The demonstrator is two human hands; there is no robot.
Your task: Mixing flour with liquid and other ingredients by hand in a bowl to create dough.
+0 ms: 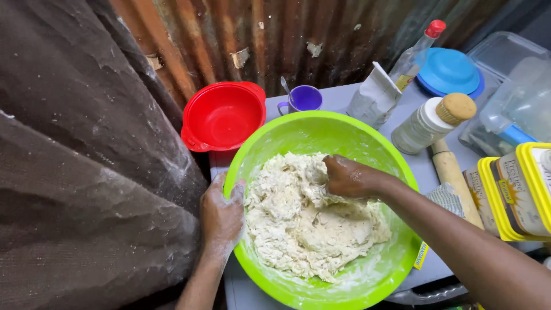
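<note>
Dough (313, 221), shaggy and pale, fills the middle of the green bowl (379, 275) on the grey surface (344, 97) in front of you. The mass spreads a little wider from side to side than from front to back, and most of it lies below and to the left of your right hand (347, 177), toward your body.

Your right hand is the one in the dough. It reaches in from the right across the bowl's rim and sits on the upper part of the heap. Its fingers (333, 166) are curled downward and clenched into the dough, knuckles up, with bits of dough stuck to them. How deep the fingertips go you cannot tell, since the dough hides them.

Your left hand (221, 218), white with flour, is on the bowl's left rim. Its fingers are wrapped over the edge and grasp it; it touches the bowl and not the main mass of dough.

Just behind the bowl stand a red bowl (221, 117) and a purple cup (304, 99) with a spoon in it. To the right lie a wooden rolling pin (453, 178), a cork-topped jar (433, 121), a paper bag (373, 99) and a yellow-rimmed tub (513, 189).
</note>
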